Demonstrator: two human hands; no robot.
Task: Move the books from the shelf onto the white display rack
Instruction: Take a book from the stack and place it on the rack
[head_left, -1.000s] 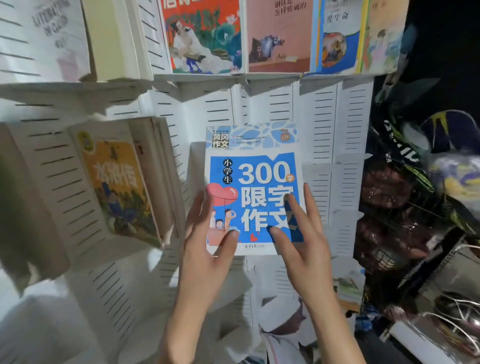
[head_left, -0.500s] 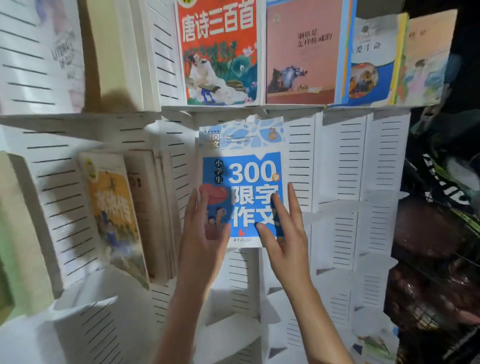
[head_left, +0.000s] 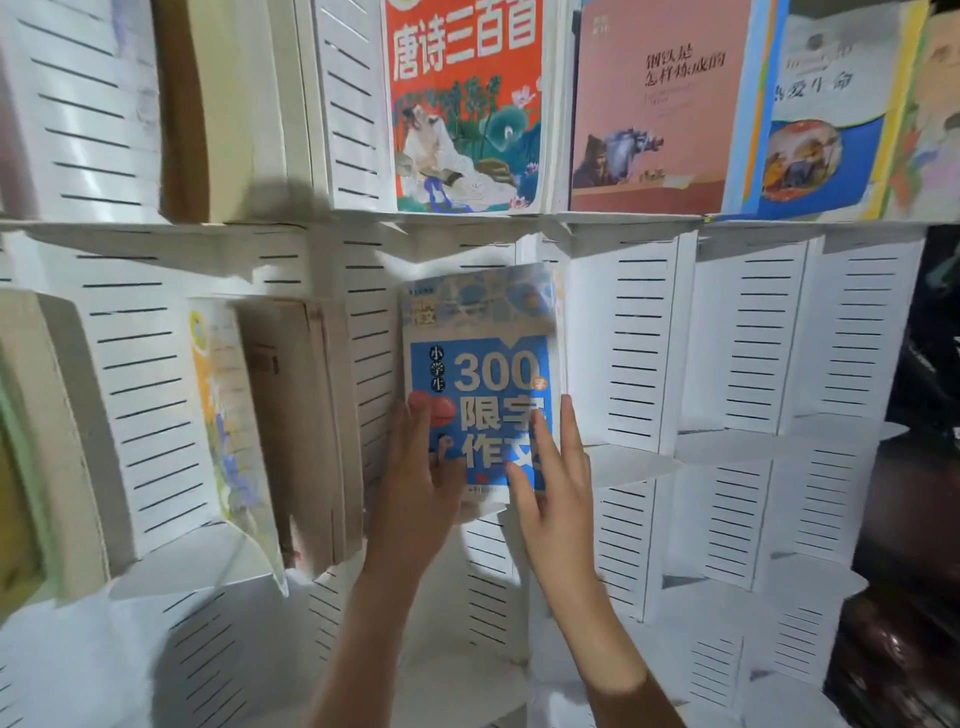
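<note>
Blue-and-white paperback book with "300" on its cover (head_left: 480, 374) is standing upright, cover facing out, in a middle-tier slot of the white slatted display rack (head_left: 769, 338), just above both hands. Upper part is blurring. Its lower cover is lying under the fingers of both hands.

The blue book (head_left: 480, 384) stands upright, cover outward, in a middle-tier compartment of the white display rack (head_left: 737, 332). The left hand (head_left: 415, 483) rests flat on its lower left cover; the right hand (head_left: 558, 493) lies with straight fingers (head_left: 540, 441) on the lower right edge. The tier above carries an orange-red book (head_left: 465, 104) and a pink book (head_left: 654, 104).
</note>
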